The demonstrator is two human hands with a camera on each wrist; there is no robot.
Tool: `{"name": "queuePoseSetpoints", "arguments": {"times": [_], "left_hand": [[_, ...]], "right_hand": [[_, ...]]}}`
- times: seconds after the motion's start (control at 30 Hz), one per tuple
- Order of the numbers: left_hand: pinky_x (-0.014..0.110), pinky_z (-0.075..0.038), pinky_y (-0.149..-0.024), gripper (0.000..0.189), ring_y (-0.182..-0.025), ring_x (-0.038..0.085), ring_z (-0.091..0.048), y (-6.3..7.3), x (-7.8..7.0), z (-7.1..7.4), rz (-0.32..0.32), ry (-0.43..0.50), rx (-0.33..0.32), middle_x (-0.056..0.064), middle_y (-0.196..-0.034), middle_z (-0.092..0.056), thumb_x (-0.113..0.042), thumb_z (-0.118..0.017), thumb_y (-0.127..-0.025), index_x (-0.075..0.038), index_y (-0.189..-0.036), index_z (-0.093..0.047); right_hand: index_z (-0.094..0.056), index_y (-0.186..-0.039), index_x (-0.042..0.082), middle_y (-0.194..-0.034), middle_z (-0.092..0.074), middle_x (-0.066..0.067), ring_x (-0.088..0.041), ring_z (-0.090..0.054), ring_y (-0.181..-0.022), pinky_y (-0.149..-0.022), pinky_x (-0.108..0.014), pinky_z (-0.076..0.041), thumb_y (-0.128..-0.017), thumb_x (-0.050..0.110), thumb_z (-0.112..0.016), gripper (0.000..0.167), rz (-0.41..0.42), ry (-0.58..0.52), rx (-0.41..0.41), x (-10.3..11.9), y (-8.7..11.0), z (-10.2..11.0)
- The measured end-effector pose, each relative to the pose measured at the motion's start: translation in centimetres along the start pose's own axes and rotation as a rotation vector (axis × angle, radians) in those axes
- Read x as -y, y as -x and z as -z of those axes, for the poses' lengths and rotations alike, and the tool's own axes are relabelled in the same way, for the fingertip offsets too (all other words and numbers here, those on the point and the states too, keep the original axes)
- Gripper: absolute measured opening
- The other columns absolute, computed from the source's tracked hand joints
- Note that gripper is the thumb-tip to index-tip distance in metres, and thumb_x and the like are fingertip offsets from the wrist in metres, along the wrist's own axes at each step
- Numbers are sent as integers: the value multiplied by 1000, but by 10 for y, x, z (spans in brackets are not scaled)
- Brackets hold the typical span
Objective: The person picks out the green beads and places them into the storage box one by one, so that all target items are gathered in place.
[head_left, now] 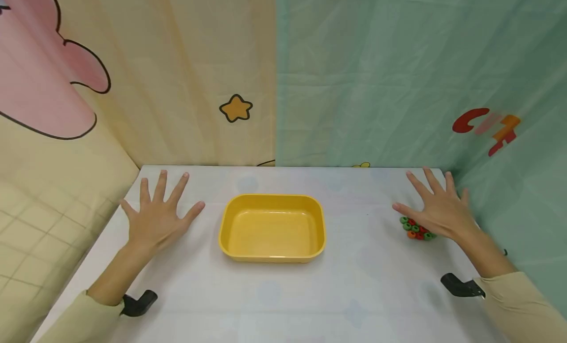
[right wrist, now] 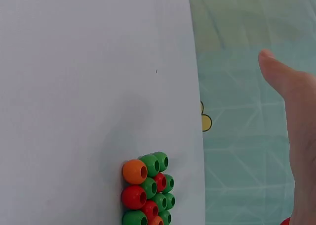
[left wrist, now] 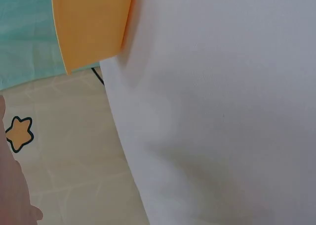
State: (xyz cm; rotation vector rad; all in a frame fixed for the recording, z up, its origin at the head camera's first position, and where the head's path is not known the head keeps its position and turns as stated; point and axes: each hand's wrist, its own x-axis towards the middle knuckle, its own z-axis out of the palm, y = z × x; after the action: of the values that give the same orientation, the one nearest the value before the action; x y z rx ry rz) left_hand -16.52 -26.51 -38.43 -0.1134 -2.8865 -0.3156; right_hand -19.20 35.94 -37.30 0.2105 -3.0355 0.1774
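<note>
Fingers spread wide, my left hand (head_left: 157, 217) hovers above the left part of the table and holds nothing. My right hand (head_left: 445, 210), also with spread fingers, is over the right part, partly covering a cluster of beads (head_left: 415, 228) in the head view. In the right wrist view the round beads (right wrist: 134, 197) are green, red and orange with holes through them, grouped close together on the white cloth. Between the hands sits a yellow rectangular tray (head_left: 272, 258) with rounded corners and nothing in it. Its side wall (left wrist: 91, 27) shows in the left wrist view.
The table (head_left: 266, 303) has a white cloth with faint prints. Behind it hangs a curtain (head_left: 376, 87), beige on one side and green on the other, meeting the table's far edge. More green cloth borders the right side. Black wrist mounts (head_left: 141, 303) stick out from both sleeves.
</note>
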Motion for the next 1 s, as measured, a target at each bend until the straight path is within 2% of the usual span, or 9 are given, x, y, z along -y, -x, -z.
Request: {"name": "queuePoseSetpoints", "arguments": {"times": [0.17, 0.3, 0.47, 0.57, 0.67, 0.77, 0.83, 0.9, 1.0], "left_hand": [[88, 10, -98, 85, -148, 60, 1, 7, -10, -6, -39, 0, -8, 23, -170, -8, -73, -43, -98, -30, -167, -18], [90, 3, -99, 86, -148, 60, -6, 15, -20, -8, -53, 30, 0, 25, -168, -13, -72, -46, -97, -28, -167, -20], [90, -9, -99, 89, -146, 60, -13, 25, -33, -11, -53, 110, 38, 28, -165, -20, -70, -49, -97, -24, -167, -20], [87, -15, -100, 91, -145, 61, -18, 31, -38, -15, -51, 159, 74, 28, -164, -22, -70, -52, -96, -22, -167, -19], [83, -24, -101, 96, -144, 58, -24, 36, -43, -19, -53, 226, 102, 28, -163, -25, -70, -57, -94, -21, -167, -19], [80, -29, -103, 100, -145, 54, -26, 42, -47, -23, -51, 332, 141, 27, -163, -24, -67, -63, -93, -18, -167, -18], [79, -27, -105, 103, -147, 52, -24, 44, -51, -25, -35, 444, 190, 26, -165, -21, -62, -68, -92, -17, -167, -15], [77, -23, -109, 105, -149, 51, -19, 47, -55, -28, -6, 600, 252, 25, -167, -17, -54, -74, -91, -17, -167, -11], [68, -21, -115, 108, -152, 49, -14, 49, -59, -32, 63, 864, 339, 23, -168, -12, -35, -80, -91, -18, -167, -5]], "right_hand": [[-18, -167, 21, -170, -3, -23, -64, 6, -146, -94, -92, -2, -89, 74, -60, 103, -2, -10, -34, -10, 6, -2], [-18, -167, 17, -169, -4, -26, -66, 4, -145, -94, -91, -5, -89, 71, -64, 105, -2, -27, -47, -19, 11, -4], [-19, -166, 13, -167, -7, -30, -71, 0, -141, -94, -90, -10, -89, 65, -67, 105, -1, -82, -54, -34, 15, -10], [-27, -163, 6, -163, -15, -34, -71, -9, -139, -95, -88, -15, -89, 58, -72, 100, 15, -145, -80, -44, 18, -14], [-36, -157, 0, -159, -23, -37, -67, -17, -139, -97, -86, -20, -89, 52, -76, 95, 25, -199, -98, -52, 21, -16], [-39, -154, -3, -157, -25, -38, -62, -20, -140, -97, -85, -23, -89, 49, -77, 92, 18, -236, -92, -56, 26, -17], [-39, -154, -4, -157, -25, -38, -61, -21, -140, -97, -85, -23, -89, 47, -78, 91, 15, -263, -82, -59, 29, -17], [-39, -154, -3, -156, -27, -39, -61, -24, -139, -96, -85, -24, -90, 45, -79, 90, 9, -290, -71, -62, 33, -18], [-38, -155, -2, -154, -29, -39, -62, -26, -137, -94, -85, -25, -90, 42, -80, 89, 0, -338, -54, -67, 39, -20]]}}
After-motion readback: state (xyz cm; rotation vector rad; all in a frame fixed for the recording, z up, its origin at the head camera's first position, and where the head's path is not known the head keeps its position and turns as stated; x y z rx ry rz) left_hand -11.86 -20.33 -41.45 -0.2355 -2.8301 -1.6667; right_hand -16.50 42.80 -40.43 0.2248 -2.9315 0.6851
